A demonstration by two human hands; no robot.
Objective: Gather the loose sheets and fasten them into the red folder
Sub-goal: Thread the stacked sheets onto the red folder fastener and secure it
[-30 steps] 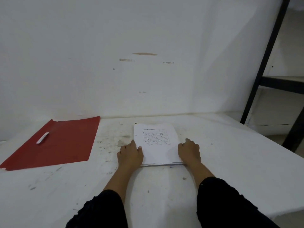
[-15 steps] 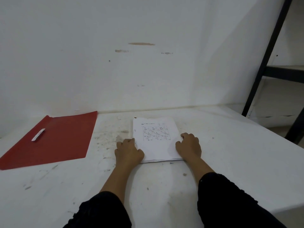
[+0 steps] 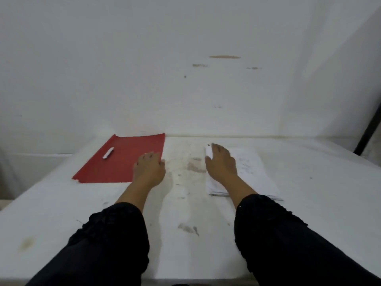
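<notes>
The left hand (image 3: 149, 171) lies on the near right corner of the red folder (image 3: 123, 159), fingers slightly bent and spread on the cover, the thumb reaching just past the folder's right edge onto the table (image 3: 309, 213). It presses rather than grips. The right hand (image 3: 221, 165) rests flat on the left part of the stack of sheets (image 3: 247, 172), fingers relaxed and pointing toward the far wall (image 3: 144, 79), holding nothing in a clasp. Both black sleeves (image 3: 278, 234) stretch back to the near edge of the table.

Between the two hands runs a bare, smudged strip of tabletop, so folder and sheets lie apart, near each other but not touching. The folder lies closed and flat, its far edge close to the wall, with a small white strip (image 3: 108, 153) on its left part. The stack's near edge is slightly fanned. To the right of the sheets the table stays open out to its right edge, where a black frame (image 3: 369, 131) leans at the far right. Near the person, the tabletop is broad and marked with grey scuffs.
</notes>
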